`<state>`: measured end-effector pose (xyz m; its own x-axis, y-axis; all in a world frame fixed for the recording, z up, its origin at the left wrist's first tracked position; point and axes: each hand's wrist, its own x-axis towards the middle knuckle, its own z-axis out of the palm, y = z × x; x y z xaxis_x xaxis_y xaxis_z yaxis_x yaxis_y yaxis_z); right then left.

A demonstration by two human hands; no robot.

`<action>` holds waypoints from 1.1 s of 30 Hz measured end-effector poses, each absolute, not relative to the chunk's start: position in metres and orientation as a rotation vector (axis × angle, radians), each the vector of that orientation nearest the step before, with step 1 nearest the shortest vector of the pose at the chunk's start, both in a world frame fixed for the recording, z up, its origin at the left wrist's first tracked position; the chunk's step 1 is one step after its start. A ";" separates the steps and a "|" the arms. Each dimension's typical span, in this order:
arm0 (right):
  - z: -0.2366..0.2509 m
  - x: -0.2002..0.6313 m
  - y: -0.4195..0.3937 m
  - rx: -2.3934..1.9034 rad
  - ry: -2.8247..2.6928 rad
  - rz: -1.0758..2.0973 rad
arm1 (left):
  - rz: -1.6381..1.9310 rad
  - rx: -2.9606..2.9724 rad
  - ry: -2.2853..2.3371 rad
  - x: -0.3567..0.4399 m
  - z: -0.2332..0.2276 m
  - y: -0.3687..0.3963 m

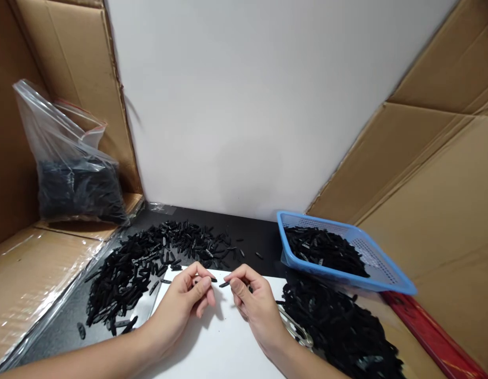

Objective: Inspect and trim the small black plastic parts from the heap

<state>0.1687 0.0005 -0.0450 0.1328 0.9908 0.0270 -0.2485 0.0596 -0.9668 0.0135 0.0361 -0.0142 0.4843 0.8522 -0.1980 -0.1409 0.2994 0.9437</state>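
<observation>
Over a white sheet, my left hand pinches a small, slim black piece between thumb and forefinger. Facing it, my right hand is closed on a similar black piece, its tip pointing left. A narrow gap parts the two pieces. Another dark bit shows among the curled right fingers. Beside the right wrist lies a shiny metal tool, partly covered by the hand and a black heap. The exact kind of the pieces is too small to make out.
Loose black pieces spread in an arc at left. A blue basket holds more, above a dark heap at right. A clear zip bag of black contents stands far left. Cardboard walls and a red bar flank the space.
</observation>
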 end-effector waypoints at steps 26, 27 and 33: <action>-0.022 0.175 -0.008 -0.914 -0.755 1.413 | 0.762 0.943 0.737 0.016 -0.002 0.030; -0.022 0.175 -0.009 -0.918 -0.768 1.408 | 0.770 0.940 0.744 0.016 -0.002 0.029; -0.026 0.168 -0.012 -0.976 -0.910 1.352 | 0.867 0.954 0.789 0.015 -0.002 0.023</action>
<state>0.1680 -0.0124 -0.0258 0.0263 0.9992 -0.0302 -0.3475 -0.0192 -0.9375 0.0155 0.0234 -0.0016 0.4345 0.8825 -0.1802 -0.2627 0.3155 0.9119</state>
